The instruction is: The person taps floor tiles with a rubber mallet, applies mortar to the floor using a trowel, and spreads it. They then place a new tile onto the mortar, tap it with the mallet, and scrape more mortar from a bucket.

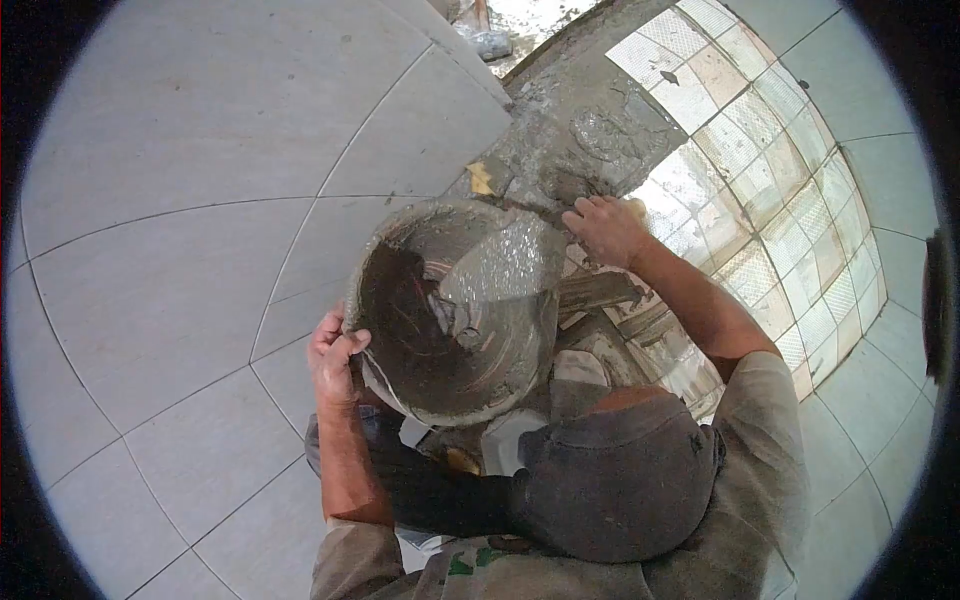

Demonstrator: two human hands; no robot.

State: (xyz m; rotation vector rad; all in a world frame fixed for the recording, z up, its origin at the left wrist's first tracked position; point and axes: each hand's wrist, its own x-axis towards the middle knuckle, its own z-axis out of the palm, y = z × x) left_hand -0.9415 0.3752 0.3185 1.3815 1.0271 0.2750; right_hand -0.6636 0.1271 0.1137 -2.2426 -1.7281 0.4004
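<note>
Soft even daylight, fisheye bending, black vignetted corners

Large pale grey floor tiles [180,150] — small glossy mosaic tiles [770,200] beside a rough mortar strip [590,110].

1. The person wore a dark grey cap [610,490], faded and rounded, seen from above.
2. A greyish-beige short-sleeved shirt [760,450] covered the shoulders, with sleeves that ended above the elbows.
3. A green printed marking [462,565] showed on the shirt front near the lower edge.
4. Both forearms and both hands were bare, without gloves.
</note>
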